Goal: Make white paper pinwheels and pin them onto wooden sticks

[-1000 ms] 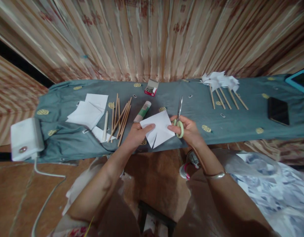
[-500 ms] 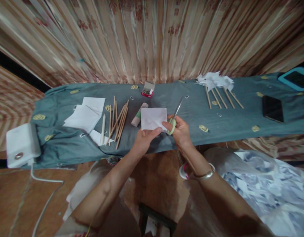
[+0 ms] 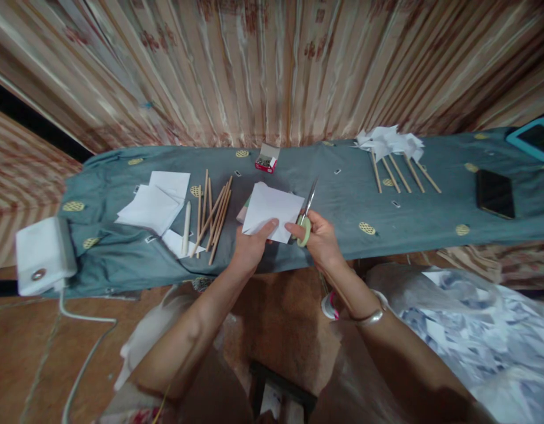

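Appearing at the centre of the frame, a white, four-sided sheet of paper is held above a grey-green cloth-covered tabletop printed with yellow pineapples. Its lower left part is pinched by the fingers of the left hand, the thumb being laid on the upper face. By the right hand, a pair of scissors with pale green handles and metal blades is gripped, its blades pointed upward, while the thumb tip is set at the sheet's lower right edge. Behind the sheet, a pinkish tube is mostly hidden. Above it, a small open red box is filled with tiny items that cannot be made out. Left of centre, slim tan wooden sticks are gathered beside a white candle-like rod and loose white papers. At upper right, white folded-paper pinwheels on sticks are laid in a row
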The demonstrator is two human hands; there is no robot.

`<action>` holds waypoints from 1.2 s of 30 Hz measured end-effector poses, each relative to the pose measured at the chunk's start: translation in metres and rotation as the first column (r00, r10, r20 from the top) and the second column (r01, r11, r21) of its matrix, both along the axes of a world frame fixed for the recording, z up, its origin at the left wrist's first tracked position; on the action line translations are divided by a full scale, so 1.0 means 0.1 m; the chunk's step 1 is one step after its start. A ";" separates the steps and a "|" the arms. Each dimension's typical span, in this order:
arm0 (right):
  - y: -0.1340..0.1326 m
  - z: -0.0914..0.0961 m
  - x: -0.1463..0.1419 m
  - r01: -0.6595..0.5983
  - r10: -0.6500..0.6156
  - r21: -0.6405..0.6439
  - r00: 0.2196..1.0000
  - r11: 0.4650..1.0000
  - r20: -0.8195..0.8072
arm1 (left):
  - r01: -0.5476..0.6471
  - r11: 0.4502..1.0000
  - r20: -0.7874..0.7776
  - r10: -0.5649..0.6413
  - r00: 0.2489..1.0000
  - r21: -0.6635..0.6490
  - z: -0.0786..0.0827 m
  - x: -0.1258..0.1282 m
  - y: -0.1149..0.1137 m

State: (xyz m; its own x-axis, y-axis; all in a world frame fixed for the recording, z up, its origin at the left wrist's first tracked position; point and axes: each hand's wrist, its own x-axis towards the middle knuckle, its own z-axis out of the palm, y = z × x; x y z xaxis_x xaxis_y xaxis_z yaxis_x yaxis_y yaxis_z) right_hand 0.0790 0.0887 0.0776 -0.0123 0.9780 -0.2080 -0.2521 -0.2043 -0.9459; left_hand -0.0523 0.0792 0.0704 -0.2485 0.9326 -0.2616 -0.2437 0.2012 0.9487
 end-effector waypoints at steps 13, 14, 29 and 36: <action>-0.27 0.04 0.24 -0.610 0.614 -0.076 0.779 0.789 0.124 | -0.120 0.988 0.042 0.117 0.992 0.096 0.14 -0.29 0.16; -0.28 0.03 0.24 -0.624 0.630 -0.085 0.765 0.777 0.132 | -0.113 0.989 0.043 0.110 0.993 0.096 0.14 -0.29 0.16; -0.28 -0.03 0.18 -0.646 0.649 -0.070 0.754 0.760 0.102 | -0.090 0.993 0.000 0.090 0.996 0.076 0.13 -0.23 0.12; -0.27 0.00 0.16 -0.637 0.646 -0.112 0.761 0.762 0.066 | -0.090 0.993 0.008 0.089 0.996 0.073 0.13 -0.22 0.12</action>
State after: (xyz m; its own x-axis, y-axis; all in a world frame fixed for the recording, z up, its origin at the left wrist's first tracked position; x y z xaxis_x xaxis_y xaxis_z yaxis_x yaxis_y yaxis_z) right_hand 0.0951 0.0614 0.0781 -0.6072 0.7288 -0.3166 0.0542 -0.3595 -0.9316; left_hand -0.0745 0.0913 0.0830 -0.3310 0.9233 -0.1947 -0.2619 0.1083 0.9590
